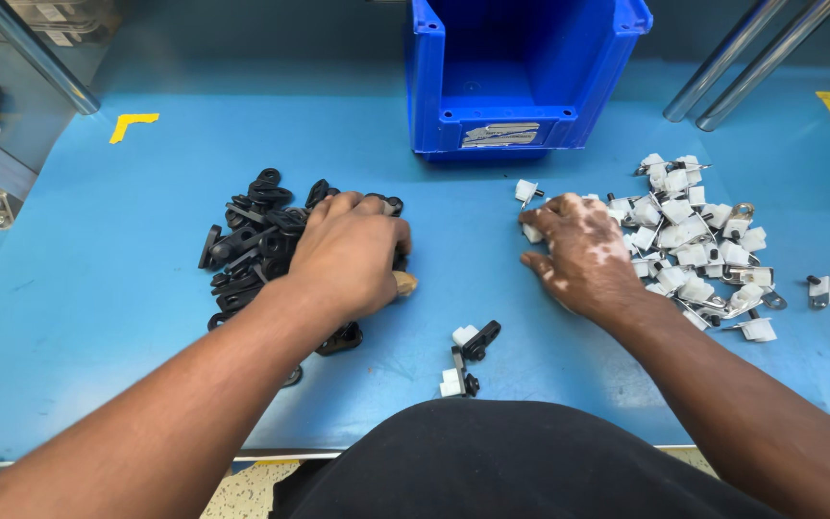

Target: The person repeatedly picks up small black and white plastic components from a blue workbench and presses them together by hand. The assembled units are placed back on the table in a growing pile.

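1. Left hand [350, 252]: lies palm-down on the right edge of a heap of black plastic parts [252, 245]. The fingers curl into the heap; whether the grip is closed on a part cannot be told, since the back of the hand hides the fingertips. The thumb tip shows at the hand's right side, near the desk surface.

2. Right hand [583, 255]: lies palm-down at the left edge of a heap of white plastic clips [698, 240], fingers spread and bent toward it. The fingertips touch the nearest white pieces; a closed grip on any one piece cannot be confirmed.

3. Black plastic parts: small flat links with round eyes, piled loosely on the left half of the blue desk [98, 288].

4. White plastic clips: small blocks, several with metal tabs, scattered on the right half of the desk. One stray clip [823, 289] lies apart at the far right; another lies just beyond the right hand's fingers.

5. Joined pieces [465, 358]: two small black-and-white assemblies rest on the desk between the two forearms, close to the near edge.

6. Blue bin [521, 72]: open-fronted, standing at the far side of the desk, between and beyond the two heaps.

7. Yellow corner mark [133, 123]: taped on the desk at far left.
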